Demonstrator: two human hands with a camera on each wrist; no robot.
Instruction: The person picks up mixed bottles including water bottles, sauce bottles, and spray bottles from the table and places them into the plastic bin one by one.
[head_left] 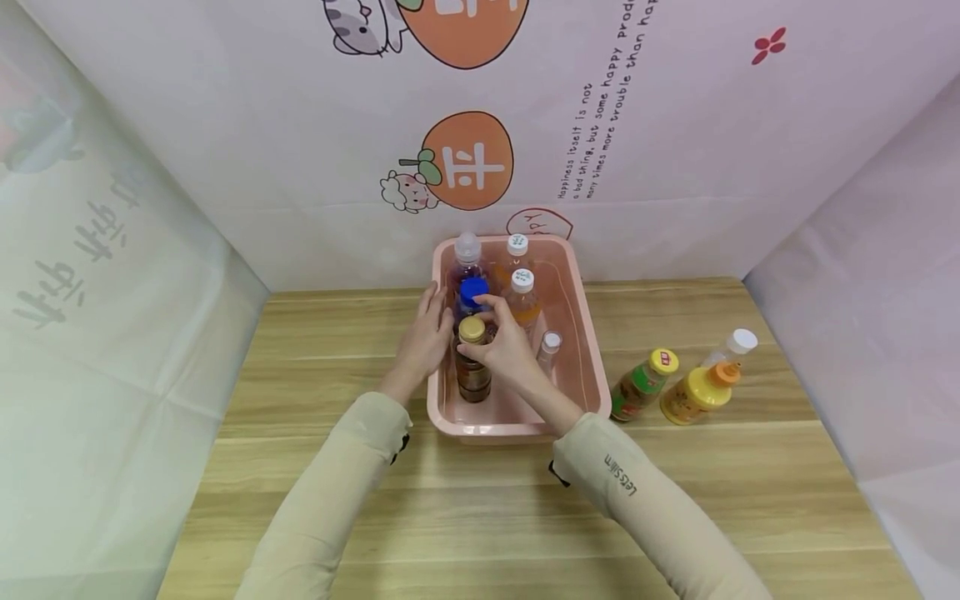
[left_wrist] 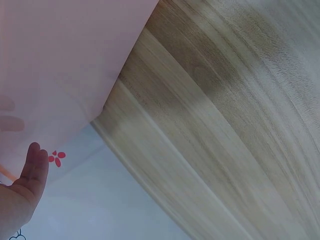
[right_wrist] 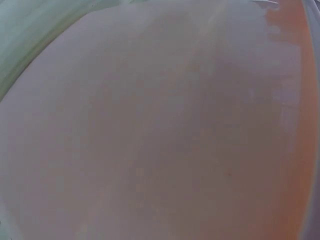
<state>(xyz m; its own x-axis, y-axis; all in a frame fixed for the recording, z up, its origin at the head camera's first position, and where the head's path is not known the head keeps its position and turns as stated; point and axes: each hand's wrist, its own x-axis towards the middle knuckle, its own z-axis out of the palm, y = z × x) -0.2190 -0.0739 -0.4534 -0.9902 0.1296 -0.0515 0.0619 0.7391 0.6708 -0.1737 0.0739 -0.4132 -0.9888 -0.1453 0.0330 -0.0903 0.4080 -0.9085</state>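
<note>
In the head view a pink plastic basin (head_left: 592,367) holds several bottles. My right hand (head_left: 510,346) reaches in over its front and grips a dark bottle with a gold cap (head_left: 474,379), thumb and fingers around it just below the cap. The bottle stands upright near the left wall. My left hand (head_left: 426,342) lies along the left rim, fingers straight, close beside that bottle; its fingers (left_wrist: 35,170) show extended in the left wrist view. Behind the dark bottle is a blue-capped bottle (head_left: 474,290). Only a blurred pink surface fills most of the right wrist view.
Also in the basin are a clear-capped bottle (head_left: 468,254), two white-capped bottles, one with orange contents (head_left: 524,304), and a small clear bottle (head_left: 550,350). Right of it on the wooden table (head_left: 315,367) stand a yellow-capped jar (head_left: 641,387), a yellow squeeze bottle (head_left: 693,398) and a white-capped bottle (head_left: 738,343).
</note>
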